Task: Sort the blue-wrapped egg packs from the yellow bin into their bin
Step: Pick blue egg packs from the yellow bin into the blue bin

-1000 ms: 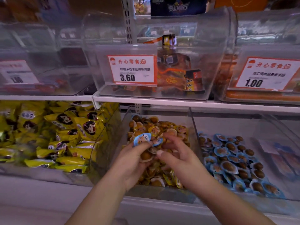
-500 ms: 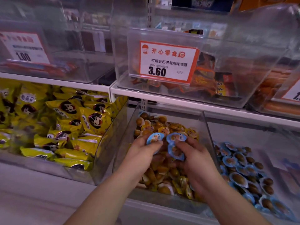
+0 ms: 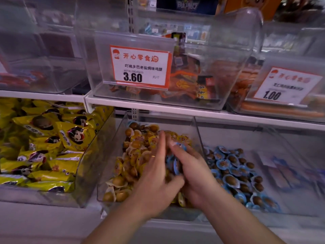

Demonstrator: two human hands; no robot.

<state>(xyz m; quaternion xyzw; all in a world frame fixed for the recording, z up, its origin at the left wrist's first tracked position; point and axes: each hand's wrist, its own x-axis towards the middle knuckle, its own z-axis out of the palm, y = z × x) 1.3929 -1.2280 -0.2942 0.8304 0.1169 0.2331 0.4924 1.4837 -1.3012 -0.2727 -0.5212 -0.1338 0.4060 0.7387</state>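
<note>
Both hands had sunk deeper into the yellow bin [image 3: 112, 166] since half a second earlier. From the left: snack bags [image 3: 52, 138] lay at nine o'clock. The left hand [image 3: 156, 166] reached flat, fingers straight, over yellow packs. The right hand [image 3: 191, 166] curled round several blue packs [image 3: 174, 164], nearer their bin [image 3: 290, 173] at three o'clock. Only the clear wall [image 3: 198, 136] between the bins stood in the way.

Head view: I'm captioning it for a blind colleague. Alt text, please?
Both hands reach into a clear bin of yellow-wrapped egg packs; the right hand grips a few blue-wrapped egg packs, the left hand lies open beside it. The bin of blue packs sits just to the right.
</note>
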